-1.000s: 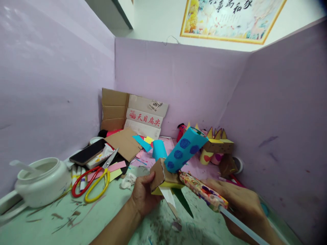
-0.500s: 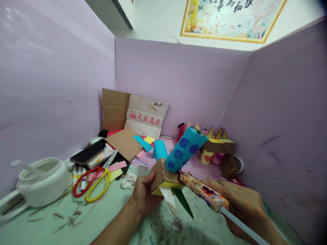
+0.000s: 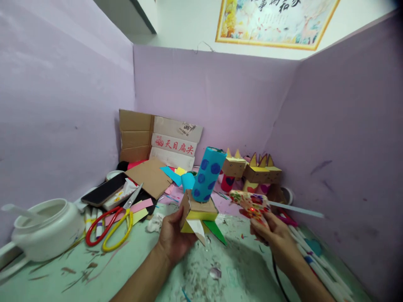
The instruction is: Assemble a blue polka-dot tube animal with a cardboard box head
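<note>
My left hand [image 3: 176, 235] is closed around the left side of a small cardboard box [image 3: 200, 209] with yellow paper on it. White and green pointed paper pieces [image 3: 215, 231] stick out of its front lower edge. On top of the box stands a blue paper tube [image 3: 209, 174] with dark blue spots, leaning slightly right. To the right, my right hand [image 3: 277, 235] grips a flower-patterned hot glue gun [image 3: 252, 205] by its handle. A small red light glows on it, and a long glue stick [image 3: 296, 208] extends from its back. Its nozzle is apart from the tube.
Scissors [image 3: 118, 222], a phone [image 3: 103, 188] and a white teapot-shaped pot [image 3: 47, 230] are at left. Cardboard [image 3: 174, 142] leans at the back. Finished-looking cardboard figures [image 3: 262, 172] stand behind the glue gun. White glue sticks [image 3: 324, 264] lie at right, and a black cord [image 3: 277, 272] hangs down.
The glue gun has moved away from the tube's base and turned, its glue stick now pointing right. The blue tube has become more upright as my left hand tilted the box.
</note>
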Demonstrator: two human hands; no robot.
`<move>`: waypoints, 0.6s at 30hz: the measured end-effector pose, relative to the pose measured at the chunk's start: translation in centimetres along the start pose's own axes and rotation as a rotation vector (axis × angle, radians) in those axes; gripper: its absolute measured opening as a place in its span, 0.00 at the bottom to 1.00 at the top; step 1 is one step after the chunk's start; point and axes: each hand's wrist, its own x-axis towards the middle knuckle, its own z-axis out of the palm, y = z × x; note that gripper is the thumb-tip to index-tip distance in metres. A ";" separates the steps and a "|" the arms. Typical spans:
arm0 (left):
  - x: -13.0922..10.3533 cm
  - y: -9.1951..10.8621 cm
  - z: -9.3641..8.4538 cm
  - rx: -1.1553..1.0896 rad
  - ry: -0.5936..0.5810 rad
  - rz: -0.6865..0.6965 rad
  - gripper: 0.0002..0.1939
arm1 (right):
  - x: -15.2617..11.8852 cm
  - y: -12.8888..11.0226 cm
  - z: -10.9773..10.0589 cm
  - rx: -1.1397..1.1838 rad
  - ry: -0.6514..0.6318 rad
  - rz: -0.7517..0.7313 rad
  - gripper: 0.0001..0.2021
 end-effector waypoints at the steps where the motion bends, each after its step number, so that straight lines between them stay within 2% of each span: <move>1: -0.1 0.0 0.1 0.001 0.009 0.001 0.14 | 0.1 0.5 0.8 0.047 -0.048 0.109 0.18; 3: -0.2 -0.1 0.2 0.010 0.024 -0.007 0.14 | 0.2 1.5 2.2 0.038 -0.086 0.252 0.21; 7: -0.1 -0.2 -0.3 0.042 -0.009 -0.027 0.15 | 0.3 2.2 3.7 -0.159 -0.088 0.356 0.22; 10: -0.1 -0.3 -0.4 0.043 -0.022 -0.017 0.16 | 0.4 1.6 3.4 -0.394 -0.089 0.416 0.23; 13: -0.3 -0.5 0.2 0.041 0.013 -0.016 0.18 | 0.5 0.7 2.8 -0.632 -0.096 0.450 0.24; 18: -0.9 -0.7 1.5 0.065 0.056 -0.021 0.20 | 0.9 -0.3 2.4 -0.798 -0.193 0.423 0.25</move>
